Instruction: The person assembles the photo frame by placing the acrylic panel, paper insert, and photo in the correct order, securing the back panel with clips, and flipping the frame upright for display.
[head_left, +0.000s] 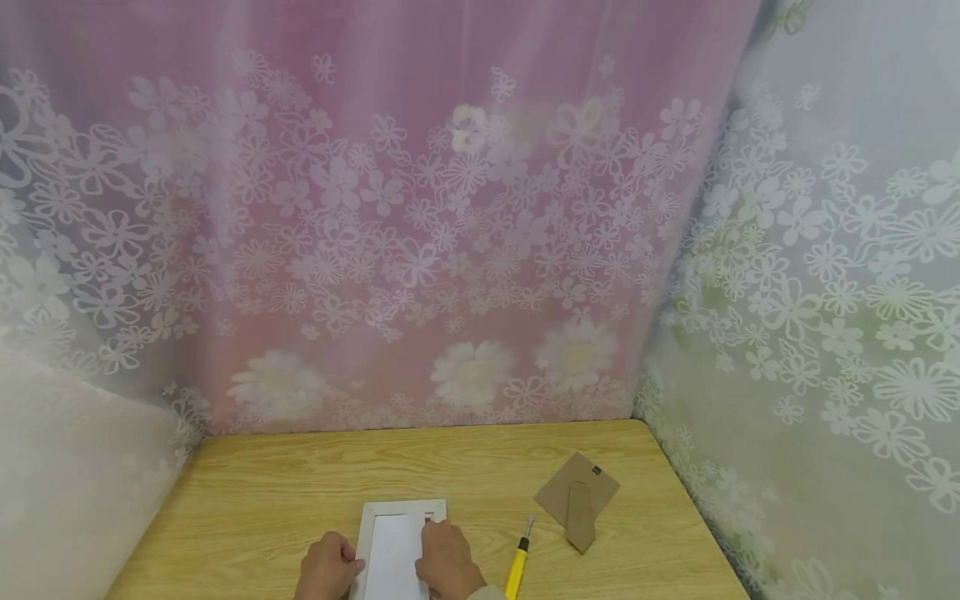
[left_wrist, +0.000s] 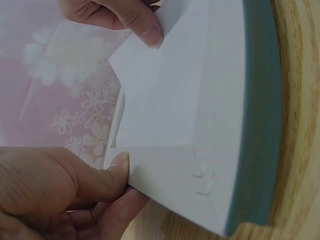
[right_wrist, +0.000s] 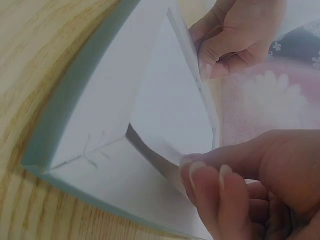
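Note:
A white-backed picture frame (head_left: pixel 405 507) lies on the table, its greenish side edge (left_wrist: pixel 257 115) showing in the left wrist view. Inside its opening is a white sheet of paper (head_left: pixel 393 550). My left hand (head_left: pixel 328 568) grips one side of the frame between thumb and fingers. On the opposite side, my right hand (head_left: pixel 450 557) pinches the edge of the paper. A corner of the paper (left_wrist: pixel 150 75) is lifted out of the opening in the left wrist view. A dark gap shows under the sheet (right_wrist: pixel 170 100) in the right wrist view.
To the right lies a yellow-handled screwdriver (head_left: pixel 517 567), its tip pointing away. Beyond it rests a brown backing board (head_left: pixel 558 492) with a stand leg (head_left: pixel 580 517). Flowered curtains (head_left: pixel 450 250) hang behind and beside the wood-grained table (head_left: pixel 285 475).

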